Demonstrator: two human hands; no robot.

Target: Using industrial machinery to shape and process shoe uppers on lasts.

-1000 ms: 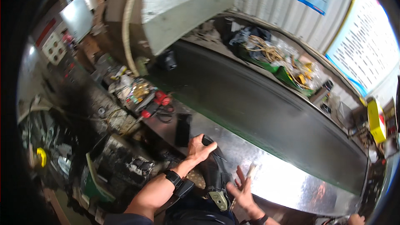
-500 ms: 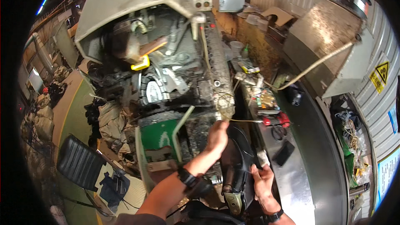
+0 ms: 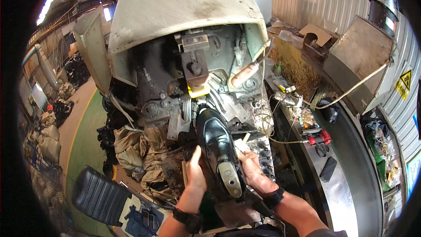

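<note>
Shoe [image 3: 218, 142] of glossy black leather sits sole-up near the middle of the view, its toe pushed into the greasy machine [image 3: 197, 74] at twelve o'clock and its pale heel end [image 3: 231, 179] pointing back toward six o'clock. Left hand [image 3: 196, 170] presses against the shoe's side at about nine o'clock of it, thumb raised, fingers wrapped under the upper where they cannot be seen clearly. Right hand [image 3: 251, 166] grips the opposite side at three o'clock, fingers curled tight onto the upper; a dark wristband [image 3: 275, 197] sits on that wrist, and a black watch [image 3: 188, 219] on the left one.

Around the toe, a yellow part [image 3: 198, 91] of the machine sits just above at twelve o'clock, with dark metal arms and bolts crowding both sides. A wooden-handled tool [image 3: 245, 74] juts out at one o'clock. Over everything arches a big cream hood [image 3: 184, 4].

At eight to nine o'clock of the hands, dirty rags [image 3: 136, 149] lie heaped against the machine's base, and a black ribbed pad [image 3: 98, 193] lies at seven o'clock by the green floor [image 3: 83, 145]. At three o'clock runs a steel bench [image 3: 346, 193] carrying red-handled pliers [image 3: 320, 137], a flat black rectangle [image 3: 328, 169], small bottles and a tangle of pale cord [image 3: 280, 138] that trails close to the right hand. A grey metal box [image 3: 359, 57] stands at two o'clock, with a yellow warning triangle [image 3: 403, 81] on the corrugated wall beyond.
</note>
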